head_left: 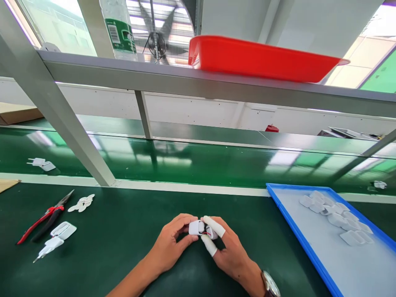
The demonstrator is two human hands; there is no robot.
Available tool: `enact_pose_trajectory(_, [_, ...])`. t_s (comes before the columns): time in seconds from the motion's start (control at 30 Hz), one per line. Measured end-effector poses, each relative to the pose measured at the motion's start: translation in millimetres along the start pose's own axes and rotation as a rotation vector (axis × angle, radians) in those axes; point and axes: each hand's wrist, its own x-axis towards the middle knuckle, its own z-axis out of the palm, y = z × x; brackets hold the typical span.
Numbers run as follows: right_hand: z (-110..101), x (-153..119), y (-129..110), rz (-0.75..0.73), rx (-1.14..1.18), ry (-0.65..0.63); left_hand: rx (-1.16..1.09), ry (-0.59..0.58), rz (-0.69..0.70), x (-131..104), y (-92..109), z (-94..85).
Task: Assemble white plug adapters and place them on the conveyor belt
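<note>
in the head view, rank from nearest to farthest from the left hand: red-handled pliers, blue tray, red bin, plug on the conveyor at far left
From the left hand:
1. blue tray, on the bench to the right
2. red-handled pliers, on the bench to the left
3. red bin, up on the overhead shelf
4. plug on the conveyor, far left

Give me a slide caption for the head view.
Both hands, left hand and right hand, pinch a small white plug housing above the green bench.

Both hands meet low in the middle of the frame over the green table (123,255), the left hand (171,245) and right hand (227,251) pinching a small white plug housing (198,227) with red wires showing. Red pliers (43,218) lie at the left, and a blue tray (312,247) of white shells sits at the lower right.
</note>
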Motion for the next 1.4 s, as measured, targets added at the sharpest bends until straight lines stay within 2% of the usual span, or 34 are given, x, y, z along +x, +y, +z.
enact_pose_trajectory(0.1, [4, 0, -1, -0.042, -0.015, 0.022, -0.006, 0.006, -0.003, -1, 1, 1.5])
enact_pose_trajectory(0.27, [11, -4, -7, -0.076, -0.065, -0.011, -0.021, 0.02, -0.01, -4, 2, 5.4])
enact_pose_trajectory(0.47, [11, -3, -6, -0.043, -0.026, 0.075, -0.106, 0.011, -0.041, -1, 5, 6.3])
enact_pose_trajectory(0.73, [8, -4, -7, 0.004, 0.063, -0.013, -0.068, -0.009, -0.043, -3, 5, 5.1])
enact_pose_trajectory(0.83, [8, -5, -4, 0.0, 0.068, -0.006, -0.113, -0.037, -0.068, -3, 4, 4.0])
enact_pose_trajectory(0.97, [11, -7, 0, -0.04, -0.002, 0.036, -0.129, -0.044, -0.083, -1, 2, 2.2])
enact_pose_trajectory(1.17, [12, -7, -3, -0.087, -0.099, 0.004, -0.151, -0.04, -0.087, -2, 3, 2.4])
enact_pose_trajectory(1.27, [12, -6, -3, -0.058, -0.021, 0.027, -0.2, -0.055, -0.099, -1, 3, 2.1])
enact_pose_trajectory(1.4, [12, -7, -1, 0.052, 0.121, 0.052, -0.229, -0.055, -0.123, -2, -1, 2.5])
